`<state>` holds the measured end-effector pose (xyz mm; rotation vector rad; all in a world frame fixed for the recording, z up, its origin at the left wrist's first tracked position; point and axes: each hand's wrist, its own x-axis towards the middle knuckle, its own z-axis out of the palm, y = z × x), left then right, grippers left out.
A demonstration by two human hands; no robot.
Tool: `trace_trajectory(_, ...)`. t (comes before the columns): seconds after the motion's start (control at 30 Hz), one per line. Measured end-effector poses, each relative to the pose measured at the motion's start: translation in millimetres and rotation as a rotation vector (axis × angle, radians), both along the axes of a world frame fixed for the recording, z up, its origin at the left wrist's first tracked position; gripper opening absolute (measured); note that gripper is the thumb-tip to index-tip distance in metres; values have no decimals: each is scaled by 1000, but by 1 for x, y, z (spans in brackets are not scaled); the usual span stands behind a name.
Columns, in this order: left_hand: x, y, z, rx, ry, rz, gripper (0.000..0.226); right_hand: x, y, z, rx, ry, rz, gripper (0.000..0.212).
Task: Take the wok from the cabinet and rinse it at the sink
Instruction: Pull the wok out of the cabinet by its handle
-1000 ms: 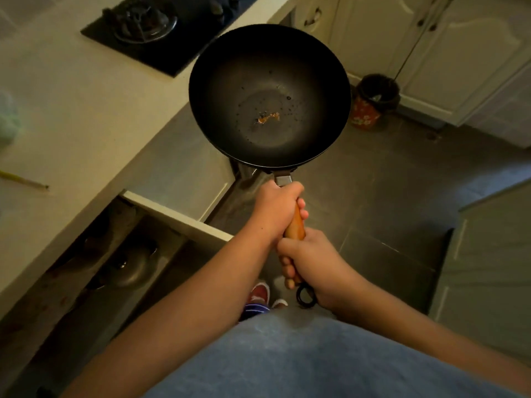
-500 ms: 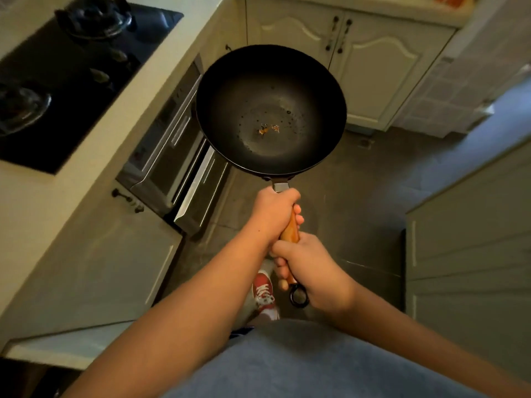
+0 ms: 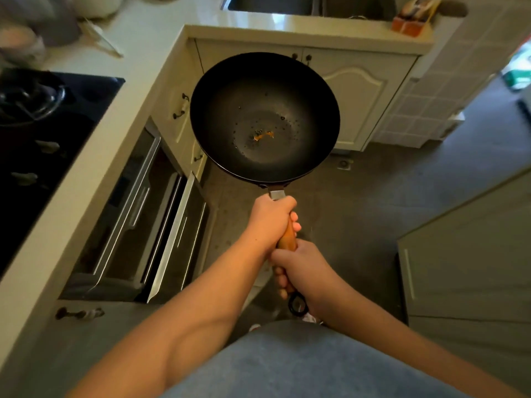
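A black wok (image 3: 244, 90) with a small orange scrap and dark specks in its bottom hangs level over the floor in front of me. Both hands grip its wooden handle (image 3: 287, 239). My left hand (image 3: 270, 219) holds the handle near the metal collar. My right hand (image 3: 301, 271) holds it lower down, just above the black hanging ring. The sink (image 3: 270, 4) shows as a dark basin at the top edge, set in the far counter beyond the wok.
A black gas hob (image 3: 34, 139) sits in the counter (image 3: 149, 38) on my left, with metal pull-out drawers (image 3: 161, 225) open below it. White cabinet doors (image 3: 362, 90) stand under the sink. A grey cabinet (image 3: 465, 254) is on the right. Grey tiled floor lies between.
I have walked forward along the counter carrying the wok. The open cabinet has dropped out of view behind me and the sink counter has come into view ahead. My grip is unchanged.
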<state>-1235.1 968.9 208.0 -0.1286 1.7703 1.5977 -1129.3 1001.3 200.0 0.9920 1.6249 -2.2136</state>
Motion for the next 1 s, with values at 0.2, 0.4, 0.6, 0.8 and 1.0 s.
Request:
trace_trajectory(0.2,-69,78,-11,-59,14,15,4,-67,80,-9,-36,12,27,9)
trace_trajectory(0.4,-138,157,-14,-38,35,58,5,-140,168,-5,-1,25,93,10)
trace_trajectory(0.6,-199,208,-6,8,7,108,5,-202,221,8,35,16,131,18)
trace_trajectory(0.8,-282,239,-6,51,9,129,6,-286,255,10,46,4,147,12)
trace_trajectory(1.0,-393,256,-16,104,-39,112,3,-395,274,14,48,-18,161,17)
